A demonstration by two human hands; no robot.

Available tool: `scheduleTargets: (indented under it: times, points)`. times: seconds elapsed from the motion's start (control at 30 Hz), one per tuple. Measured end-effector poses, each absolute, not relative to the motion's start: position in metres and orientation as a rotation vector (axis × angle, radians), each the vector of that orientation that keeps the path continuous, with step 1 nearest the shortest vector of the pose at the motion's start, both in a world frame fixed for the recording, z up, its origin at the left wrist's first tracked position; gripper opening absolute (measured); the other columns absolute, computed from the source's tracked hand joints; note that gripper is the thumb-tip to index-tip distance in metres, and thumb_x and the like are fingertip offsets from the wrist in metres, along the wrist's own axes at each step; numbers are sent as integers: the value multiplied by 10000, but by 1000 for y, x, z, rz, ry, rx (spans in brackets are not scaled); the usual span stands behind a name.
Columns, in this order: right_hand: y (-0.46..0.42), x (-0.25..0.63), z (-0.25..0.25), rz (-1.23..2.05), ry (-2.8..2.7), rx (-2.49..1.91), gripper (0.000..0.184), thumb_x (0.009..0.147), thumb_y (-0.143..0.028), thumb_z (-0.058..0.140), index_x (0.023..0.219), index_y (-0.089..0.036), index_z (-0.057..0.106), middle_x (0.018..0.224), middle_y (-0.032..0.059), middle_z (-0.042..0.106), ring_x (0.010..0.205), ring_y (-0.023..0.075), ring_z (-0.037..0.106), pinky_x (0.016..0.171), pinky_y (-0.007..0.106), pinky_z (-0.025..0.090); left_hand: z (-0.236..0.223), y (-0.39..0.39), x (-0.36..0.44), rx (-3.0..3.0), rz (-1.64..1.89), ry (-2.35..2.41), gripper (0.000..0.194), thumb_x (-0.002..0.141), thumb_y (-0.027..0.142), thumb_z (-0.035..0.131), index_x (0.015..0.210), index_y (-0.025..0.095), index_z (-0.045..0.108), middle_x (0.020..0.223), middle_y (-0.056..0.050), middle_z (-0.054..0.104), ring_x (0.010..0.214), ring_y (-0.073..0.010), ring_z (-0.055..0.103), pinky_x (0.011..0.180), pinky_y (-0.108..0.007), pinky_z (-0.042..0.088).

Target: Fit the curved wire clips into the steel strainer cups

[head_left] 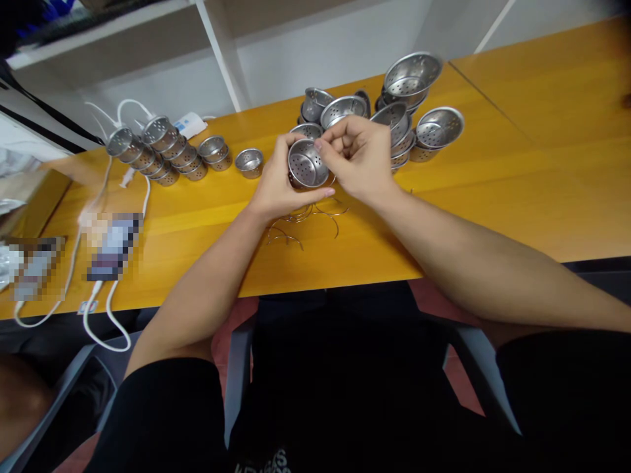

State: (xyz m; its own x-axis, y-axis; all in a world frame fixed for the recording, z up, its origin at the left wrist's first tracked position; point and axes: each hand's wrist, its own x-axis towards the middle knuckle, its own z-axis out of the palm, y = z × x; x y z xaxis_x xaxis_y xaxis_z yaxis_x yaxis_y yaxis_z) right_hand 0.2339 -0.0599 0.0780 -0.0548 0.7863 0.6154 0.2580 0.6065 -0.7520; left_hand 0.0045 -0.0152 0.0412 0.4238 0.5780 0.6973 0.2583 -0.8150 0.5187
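My left hand [279,177] is wrapped round a small perforated metal cup [309,164], holding it above the table with its open mouth tilted toward me. At the cup's right rim, my right hand [357,154] has its thumb and forefinger pinched together. A thin wire seems to pass near those fingers, but what they grip is too small to make out. Several loose curved wires [315,211] lie on the table just below the cup. One single perforated cup [249,162] stands left of my left hand.
Stacked perforated cups [167,141] stand at the left, and larger ones [411,79] crowd the back right of the wooden table [522,184]. Two blurred phones [116,246] with white cables lie at the left. A white shelf [217,52] rises behind. Another person's arm [20,407] shows lower left.
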Motion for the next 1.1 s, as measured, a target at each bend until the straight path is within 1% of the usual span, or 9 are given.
scheduleTargets:
  times: [0.17,0.33,0.5,0.67,0.73,0.83,0.93,1.03,1.1]
  points:
    - [-58,234,76,519,-1624,-881,673,1111,-1016,756,1097,-344,737,818,30,607,721,298,625,706,529,681,43,-15,6,2313,1328,803,1326,549,1028,1141,1578,410,576,1541,-67,742,1490,-449,850,1318,-684,717]
    - [-55,234,73,540,-1659,-862,639,1154,-985,723,1167,-346,739,861,38,615,780,315,659,756,536,686,45,-19,6,2302,1310,805,1293,594,1005,1145,1583,399,575,1551,-75,744,1487,-439,849,1321,-666,715]
    - [-55,233,75,523,-1614,-836,663,1114,-998,777,1083,-337,740,805,26,584,698,290,592,704,543,656,43,-17,5,2332,1334,772,1294,620,1009,1140,1603,406,553,1560,-76,729,1484,-430,842,1308,-653,721]
    - [-55,232,75,519,-1597,-860,703,1082,-1053,756,1120,-351,758,788,21,596,691,299,616,734,569,710,44,-21,5,2346,1312,779,1247,689,953,1159,1624,408,539,1584,-85,717,1507,-426,827,1325,-628,716]
    - [-60,233,79,534,-1598,-870,744,1068,-1091,728,1144,-352,769,805,35,641,731,312,673,761,576,742,43,-21,4,2342,1298,778,1202,752,970,1117,1637,403,533,1585,-87,713,1508,-416,826,1325,-609,714]
    - [-70,237,89,591,-1688,-815,796,1061,-1126,689,1153,-344,804,965,89,777,907,349,782,859,592,777,38,-12,1,2313,1341,663,1110,876,1066,946,1658,412,507,1544,-73,721,1454,-375,844,1295,-575,716]
    - [-75,237,95,709,-1764,-700,784,1008,-1106,810,1123,-330,817,1050,93,823,971,341,810,890,562,792,31,3,-5,2310,1380,515,1032,964,1094,825,1663,415,486,1492,-54,731,1393,-345,859,1291,-569,691]
    - [-72,233,92,825,-1700,-649,775,903,-1064,971,1073,-333,777,1004,67,805,948,323,807,858,514,797,27,12,-10,2320,1343,460,1026,992,1077,814,1690,412,465,1498,-53,722,1391,-331,853,1293,-552,676]
    - [-69,230,90,853,-1635,-642,787,865,-1057,1008,1037,-334,748,975,60,786,924,317,801,830,502,790,28,10,-10,2320,1308,474,1055,979,1089,816,1700,409,455,1509,-58,709,1398,-323,845,1275,-533,686]
